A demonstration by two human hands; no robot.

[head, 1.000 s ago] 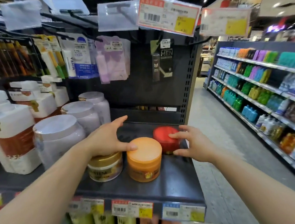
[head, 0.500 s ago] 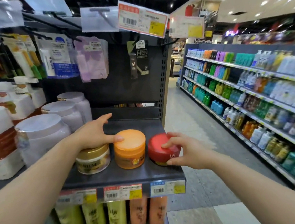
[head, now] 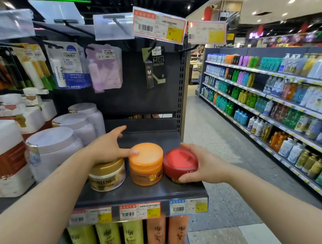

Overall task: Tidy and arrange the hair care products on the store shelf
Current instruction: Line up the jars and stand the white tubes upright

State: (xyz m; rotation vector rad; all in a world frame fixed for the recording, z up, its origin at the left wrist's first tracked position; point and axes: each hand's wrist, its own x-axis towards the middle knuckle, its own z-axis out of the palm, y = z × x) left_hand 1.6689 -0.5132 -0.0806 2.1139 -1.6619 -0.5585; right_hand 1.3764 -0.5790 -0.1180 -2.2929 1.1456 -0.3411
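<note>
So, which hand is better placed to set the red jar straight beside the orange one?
Probably the right hand: it already grips the tilted red jar. The left hand rests on the gold-lidded jar, thumb touching the orange jar.

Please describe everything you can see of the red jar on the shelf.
The red jar is low and round, with a glossy red lid and a dark red body that looks like plastic. It is tilted, lid toward the camera, at the front right of the dark shelf, beside the orange jar. The right hand grips its right side. Its label is mostly hidden.
</note>
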